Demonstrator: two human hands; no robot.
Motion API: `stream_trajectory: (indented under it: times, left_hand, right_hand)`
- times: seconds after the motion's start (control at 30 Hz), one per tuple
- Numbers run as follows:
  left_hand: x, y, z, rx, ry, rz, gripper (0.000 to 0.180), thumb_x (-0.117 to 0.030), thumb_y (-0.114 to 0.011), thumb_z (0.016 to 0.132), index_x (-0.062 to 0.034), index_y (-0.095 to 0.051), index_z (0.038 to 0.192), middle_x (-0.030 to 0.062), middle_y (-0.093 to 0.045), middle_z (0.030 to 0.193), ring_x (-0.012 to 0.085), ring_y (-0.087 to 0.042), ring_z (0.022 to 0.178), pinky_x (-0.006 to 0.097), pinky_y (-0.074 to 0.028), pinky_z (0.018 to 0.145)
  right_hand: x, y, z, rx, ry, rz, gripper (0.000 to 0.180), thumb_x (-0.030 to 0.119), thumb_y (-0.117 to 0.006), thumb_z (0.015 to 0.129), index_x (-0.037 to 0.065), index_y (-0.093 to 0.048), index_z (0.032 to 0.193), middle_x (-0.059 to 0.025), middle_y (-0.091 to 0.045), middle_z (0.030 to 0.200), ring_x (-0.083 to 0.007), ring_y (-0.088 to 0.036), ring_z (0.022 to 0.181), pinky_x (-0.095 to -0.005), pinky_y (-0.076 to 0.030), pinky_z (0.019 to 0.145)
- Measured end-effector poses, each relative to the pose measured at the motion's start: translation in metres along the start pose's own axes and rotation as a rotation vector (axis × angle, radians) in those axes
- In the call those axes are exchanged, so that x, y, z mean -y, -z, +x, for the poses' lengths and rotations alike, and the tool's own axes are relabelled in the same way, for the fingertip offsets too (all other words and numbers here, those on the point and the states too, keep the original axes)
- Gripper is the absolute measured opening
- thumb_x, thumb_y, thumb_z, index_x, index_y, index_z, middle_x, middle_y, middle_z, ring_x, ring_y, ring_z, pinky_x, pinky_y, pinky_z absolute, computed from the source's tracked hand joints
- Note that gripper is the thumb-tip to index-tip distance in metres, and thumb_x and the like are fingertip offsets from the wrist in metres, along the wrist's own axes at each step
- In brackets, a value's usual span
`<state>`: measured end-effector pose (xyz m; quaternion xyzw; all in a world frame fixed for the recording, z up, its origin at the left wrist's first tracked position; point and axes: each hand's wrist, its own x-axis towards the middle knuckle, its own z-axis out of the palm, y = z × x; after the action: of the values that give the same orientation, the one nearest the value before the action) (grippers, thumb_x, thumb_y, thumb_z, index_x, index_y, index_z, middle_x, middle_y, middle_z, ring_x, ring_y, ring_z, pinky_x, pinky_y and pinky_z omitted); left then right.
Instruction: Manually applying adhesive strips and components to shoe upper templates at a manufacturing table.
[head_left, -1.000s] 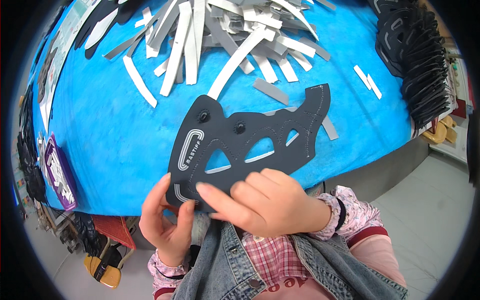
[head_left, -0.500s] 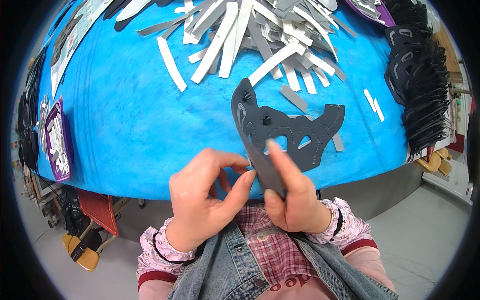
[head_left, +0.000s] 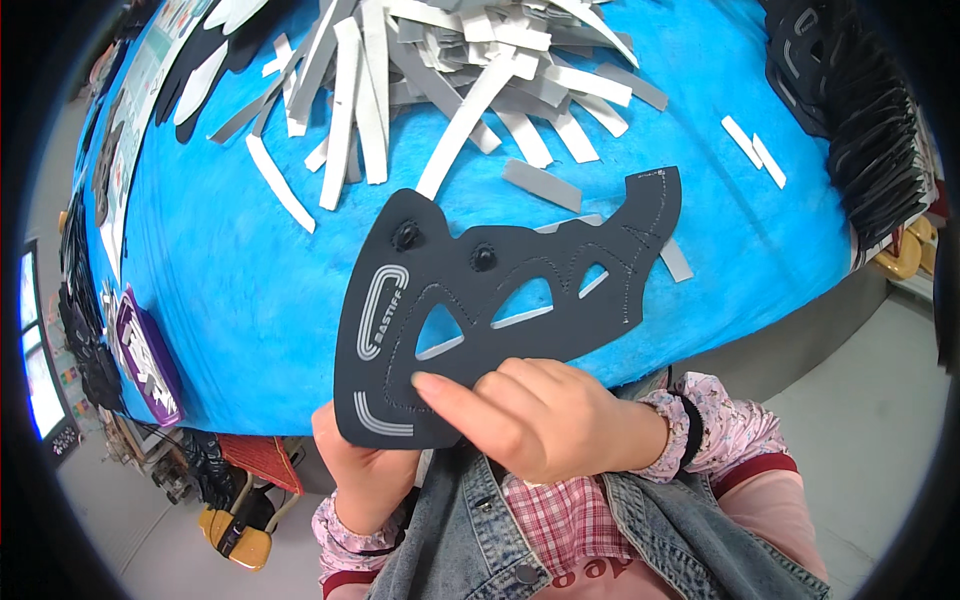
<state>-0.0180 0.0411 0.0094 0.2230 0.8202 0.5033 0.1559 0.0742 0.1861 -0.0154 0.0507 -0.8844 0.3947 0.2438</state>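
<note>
A dark grey shoe upper panel [head_left: 480, 350] is held in front of me, its broad end to the left and a narrow curved end to the far right. It has stitched lines, several cut-out openings, pale curved prints and two black round knobs [head_left: 484, 257] near its top edge. My left hand [head_left: 362, 475] grips the lower left end from behind, its fingertips hidden by the panel. My right hand [head_left: 550, 415] lies over the lower edge. Its index finger is stretched along the face near the stitching, the other fingers are curled, and the thumb is out of sight.
A heap of white and grey strips [head_left: 450, 75] lies at the far side of the blue table [head_left: 250, 330]. Loose strips [head_left: 541, 185] lie near the panel. Stacked black panels [head_left: 875, 140] stand at right, a purple tray [head_left: 165, 400] of pieces at left.
The panel has turned from nearly edge-on to face up, and its broad end has moved left. My left hand has slipped behind it; my right hand has shifted left across its face.
</note>
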Motion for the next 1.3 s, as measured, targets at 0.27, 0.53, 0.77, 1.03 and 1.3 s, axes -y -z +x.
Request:
stream_trajectory:
  times: [0.27, 0.53, 0.77, 1.03, 1.3]
  left_hand:
    - [-0.009, 0.001, -0.003, -0.053, 0.212, -0.133, 0.015, -0.004, -0.07, 0.071, 0.0031, -0.062, 0.081, 0.0038, -0.065, 0.073, 0.0075, -0.058, 0.063, 0.022, -0.044, 0.056]
    - [-0.008, -0.007, -0.01, -0.09, 0.141, -0.099, 0.019, -0.006, -0.073, 0.072, 0.0028, -0.065, 0.088, 0.0024, -0.065, 0.077, 0.0067, -0.057, 0.067, 0.021, -0.044, 0.06]
    - [-0.014, -0.011, -0.002, 0.017, 0.234, -0.242, 0.027, -0.002, -0.072, 0.072, 0.0046, -0.066, 0.097, 0.0117, -0.069, 0.093, 0.0135, -0.064, 0.082, 0.026, -0.05, 0.071]
    - [-0.005, 0.013, 0.002, 0.346, 0.152, 0.103, 0.034, -0.004, -0.072, 0.074, 0.0041, -0.063, 0.105, 0.0144, -0.066, 0.103, 0.0182, -0.064, 0.089, 0.028, -0.05, 0.078]
    - [-0.005, 0.01, 0.004, 0.323, 0.196, 0.108, 0.035, -0.004, -0.072, 0.074, 0.0043, -0.062, 0.106, 0.0142, -0.066, 0.103, 0.0183, -0.064, 0.09, 0.029, -0.049, 0.078]
  right_hand:
    - [0.001, -0.01, -0.001, -0.103, 0.03, 0.024, 0.054, 0.004, -0.062, 0.07, -0.003, -0.048, 0.122, -0.0022, -0.045, 0.068, -0.0145, -0.047, 0.053, -0.0259, -0.042, 0.046]
    - [0.002, -0.005, -0.003, -0.091, -0.101, 0.124, 0.051, 0.003, -0.064, 0.069, -0.002, -0.053, 0.119, -0.0039, -0.046, 0.067, -0.0162, -0.048, 0.052, -0.0275, -0.041, 0.045]
    - [-0.004, -0.003, -0.01, -0.014, -0.078, 0.223, 0.054, 0.004, -0.06, 0.073, -0.004, -0.044, 0.125, -0.0046, -0.042, 0.076, -0.017, -0.049, 0.06, -0.0267, -0.043, 0.051]
    - [-0.004, -0.006, -0.007, -0.096, 0.027, 0.118, 0.043, 0.005, -0.06, 0.067, 0.001, -0.061, 0.109, -0.0002, -0.042, 0.068, -0.0127, -0.045, 0.053, -0.025, -0.039, 0.046]
    - [-0.005, -0.002, -0.009, -0.023, 0.074, 0.039, 0.033, 0.011, -0.056, 0.077, 0.001, -0.061, 0.108, 0.0005, -0.043, 0.074, -0.0107, -0.046, 0.064, -0.0204, -0.039, 0.051]
